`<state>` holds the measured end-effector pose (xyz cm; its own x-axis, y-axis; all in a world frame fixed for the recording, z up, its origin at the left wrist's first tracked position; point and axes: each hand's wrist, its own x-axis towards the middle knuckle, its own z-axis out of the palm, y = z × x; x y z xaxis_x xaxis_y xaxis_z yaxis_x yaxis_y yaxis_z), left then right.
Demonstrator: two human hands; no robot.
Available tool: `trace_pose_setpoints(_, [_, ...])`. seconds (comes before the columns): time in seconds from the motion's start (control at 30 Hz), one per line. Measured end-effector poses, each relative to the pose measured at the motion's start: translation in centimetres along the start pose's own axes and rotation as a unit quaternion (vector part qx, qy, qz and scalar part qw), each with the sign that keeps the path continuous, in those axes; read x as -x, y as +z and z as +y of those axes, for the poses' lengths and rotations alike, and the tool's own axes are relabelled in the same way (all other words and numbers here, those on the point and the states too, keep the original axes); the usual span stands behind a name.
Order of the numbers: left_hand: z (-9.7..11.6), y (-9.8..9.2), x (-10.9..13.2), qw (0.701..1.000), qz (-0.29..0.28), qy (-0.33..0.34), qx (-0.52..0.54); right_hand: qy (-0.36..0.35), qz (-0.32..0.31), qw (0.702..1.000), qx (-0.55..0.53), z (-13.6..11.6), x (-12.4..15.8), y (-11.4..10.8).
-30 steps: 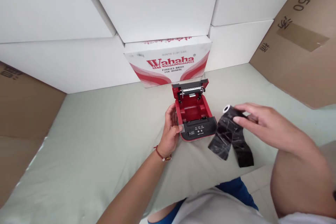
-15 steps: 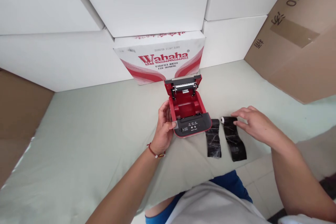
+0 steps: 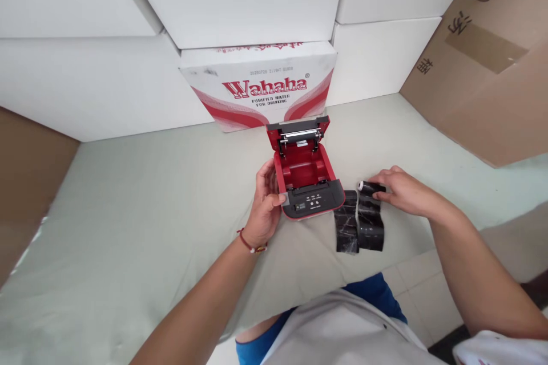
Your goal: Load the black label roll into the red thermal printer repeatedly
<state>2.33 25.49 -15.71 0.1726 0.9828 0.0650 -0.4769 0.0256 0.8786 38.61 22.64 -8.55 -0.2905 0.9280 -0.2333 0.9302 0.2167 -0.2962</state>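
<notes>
A small red and black printer [image 3: 312, 198] sits on the cloth with its lid [image 3: 298, 127] raised, and its red roll bay [image 3: 302, 173] holds no roll. My left hand [image 3: 266, 199] is closed on the printer's left side, thumb on the grey front corner. To the right, my right hand [image 3: 396, 189] pinches the right end of a small black ribbon roll [image 3: 371, 187] with a white core. From that roll an unwound strip [image 3: 370, 231] hangs toward the near side. Another crinkled black strip [image 3: 346, 228] lies between the roll and the printer.
A white and red water carton [image 3: 265, 88] stands right behind the printer's lid. White boxes [image 3: 257, 0] are stacked along the back. Brown cartons stand at the right [image 3: 492, 97] and left [image 3: 29, 182]. A pale green cloth [image 3: 141, 211] covers the table.
My right hand has closed on the black roll's end and shifted it slightly left, with its strip swinging left beside the other strip. My left hand keeps its hold on the printer.
</notes>
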Motion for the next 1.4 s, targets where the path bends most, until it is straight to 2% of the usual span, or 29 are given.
trace_pose_setpoints(0.1, [0.0,0.0,0.0,1.000,-0.001,0.000,0.001,-0.037,0.006,0.999,-0.032,-0.6,0.7,-2.5])
trace_pose_setpoints(0.2, [0.0,0.1,0.0,1.000,0.002,-0.003,0.004,-0.072,0.019,0.995,-0.059,-2.3,1.0,-4.5])
trace_pose_setpoints(0.37, [0.1,0.1,0.1,1.000,0.004,-0.001,0.009,-0.115,-0.039,0.992,-0.039,-6.7,-1.1,-4.6])
trace_pose_setpoints(0.47, [0.2,0.0,0.2,1.000,0.010,-0.002,0.012,-0.125,-0.056,0.989,-0.056,-7.8,-1.4,-5.1])
trace_pose_setpoints(0.6, [0.1,0.0,0.2,1.000,0.014,-0.008,0.018,-0.113,-0.063,0.979,-0.159,-8.0,-0.6,-8.1])
trace_pose_setpoints(0.67, [0.0,0.0,0.2,1.000,0.016,-0.007,0.023,-0.102,-0.062,0.971,-0.205,-9.2,-0.9,-9.1])
trace_pose_setpoints(0.77, [0.0,0.1,0.2,1.000,0.014,-0.003,0.025,-0.111,-0.040,0.974,-0.195,-12.5,-3.1,-8.5])
trace_pose_setpoints(0.83, [0.0,0.0,0.2,1.000,0.008,-0.001,0.023,-0.103,-0.010,0.988,-0.115,-14.9,-5.2,-7.1])
trace_pose_setpoints(0.93, [0.1,-0.1,0.2,1.000,0.002,-0.003,0.022,-0.043,0.003,0.998,0.038,-17.3,-7.9,-5.1])
trace_pose_setpoints(1.0, [0.0,-0.3,0.2,1.000,-0.001,-0.005,0.021,-0.010,-0.010,0.995,0.099,-18.1,-9.0,-4.3])
trace_pose_setpoints(1.13, [-0.4,-0.5,0.1,1.000,-0.013,0.001,0.011,0.003,-0.012,0.991,0.134,-18.3,-10.1,-3.7])
trace_pose_setpoints(1.23, [-0.7,-0.3,0.7,0.997,-0.002,0.050,-0.064,0.011,-0.014,0.990,0.142,-18.5,-10.4,-3.5])
trace_pose_setpoints(1.3, [-0.4,0.0,1.7,0.971,0.038,0.146,-0.186,0.014,-0.018,0.989,0.145,-18.7,-10.6,-3.5])
trace_pose_setpoints(1.37, [0.1,0.5,2.9,0.901,0.070,0.271,-0.331,0.014,-0.023,0.989,0.147,-19.0,-10.8,-3.5])
trace_pose_setpoints(1.4, [0.4,0.8,3.4,0.859,0.062,0.325,-0.390,0.013,-0.026,0.989,0.148,-19.2,-11.0,-3.5])
